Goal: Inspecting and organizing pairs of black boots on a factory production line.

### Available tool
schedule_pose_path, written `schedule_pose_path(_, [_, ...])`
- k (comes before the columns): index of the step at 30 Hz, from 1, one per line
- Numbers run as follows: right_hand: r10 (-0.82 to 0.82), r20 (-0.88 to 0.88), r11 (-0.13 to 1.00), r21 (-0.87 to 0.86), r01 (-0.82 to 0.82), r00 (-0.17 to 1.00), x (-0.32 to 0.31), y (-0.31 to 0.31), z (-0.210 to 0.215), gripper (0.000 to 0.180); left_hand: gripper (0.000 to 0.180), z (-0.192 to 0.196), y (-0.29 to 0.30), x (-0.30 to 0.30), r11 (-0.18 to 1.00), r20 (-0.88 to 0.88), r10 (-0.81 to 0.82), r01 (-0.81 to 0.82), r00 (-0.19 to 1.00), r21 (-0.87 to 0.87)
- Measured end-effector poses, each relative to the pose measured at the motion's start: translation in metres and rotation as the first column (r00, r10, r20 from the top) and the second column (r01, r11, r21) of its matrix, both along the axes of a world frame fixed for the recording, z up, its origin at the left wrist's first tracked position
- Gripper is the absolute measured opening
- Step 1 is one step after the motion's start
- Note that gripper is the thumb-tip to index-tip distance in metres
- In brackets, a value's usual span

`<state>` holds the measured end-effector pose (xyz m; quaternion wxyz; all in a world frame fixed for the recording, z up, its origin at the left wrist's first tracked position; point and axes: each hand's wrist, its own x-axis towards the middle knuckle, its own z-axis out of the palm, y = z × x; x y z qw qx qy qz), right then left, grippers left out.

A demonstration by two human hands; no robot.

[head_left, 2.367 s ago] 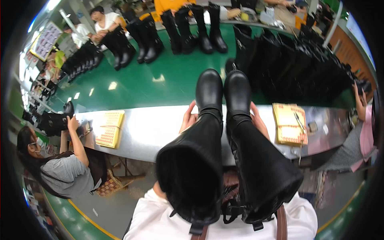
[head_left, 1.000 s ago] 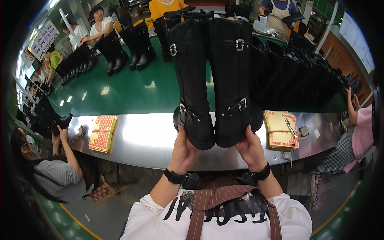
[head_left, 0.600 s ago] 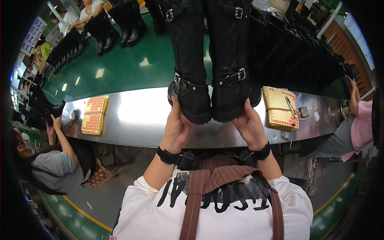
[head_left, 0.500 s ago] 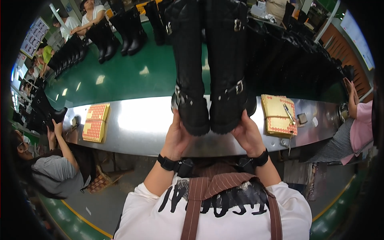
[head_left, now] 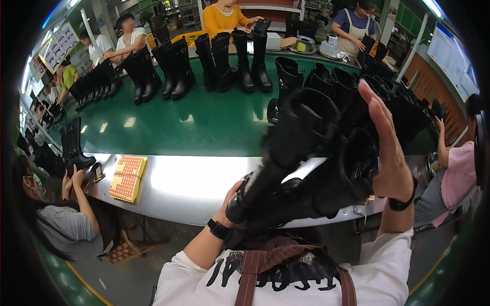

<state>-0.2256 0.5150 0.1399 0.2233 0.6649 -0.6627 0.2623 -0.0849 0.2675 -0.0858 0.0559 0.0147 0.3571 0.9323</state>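
A pair of tall black boots is tilted in front of me, shafts up to the right and feet toward the lower left. My left hand is closed on the foot end of the pair; its fingers are partly covered by the boots. At the shaft tops on the right, my right hand is raised with its fingers stretched out and its palm beside the shaft openings. Whether that palm touches the leather I cannot tell. The nearer shaft is slightly blurred.
A metal ledge runs before me, bearing a stack of yellow cards with red marks on the left. Beyond it, a green conveyor surface carries several black boots. Co-workers sit left and right; others stand across.
The boots went from upright, held by both hands at the feet, to tilted with their shafts rightward. My right hand let go of the feet and rose to the shaft tops.
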Motion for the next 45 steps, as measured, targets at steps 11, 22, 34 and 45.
schedule_pose_path(11, [0.035,0.382,0.869,0.445,-0.217,0.924,-0.025,-0.039,0.037,0.088,0.059,-0.005,0.014,0.000,0.935,-0.070,-0.328,0.313,0.942,-0.166])
schedule_pose_path(22, [-0.078,0.577,0.845,0.471,-0.253,0.813,-0.030,-0.035,0.047,0.063,0.061,-0.015,0.006,-0.013,0.914,0.048,-0.341,0.343,0.939,-0.217])
schedule_pose_path(34, [-0.138,0.639,0.832,0.489,-0.261,0.757,-0.029,-0.031,0.054,0.050,0.064,-0.022,-0.002,-0.010,0.941,0.074,-0.279,0.288,0.957,-0.180])
schedule_pose_path(45, [0.016,0.749,0.944,-0.229,0.236,0.662,-0.096,-0.003,0.120,0.035,0.064,-0.005,-0.065,-0.019,0.949,0.059,-0.098,0.075,0.993,0.305])
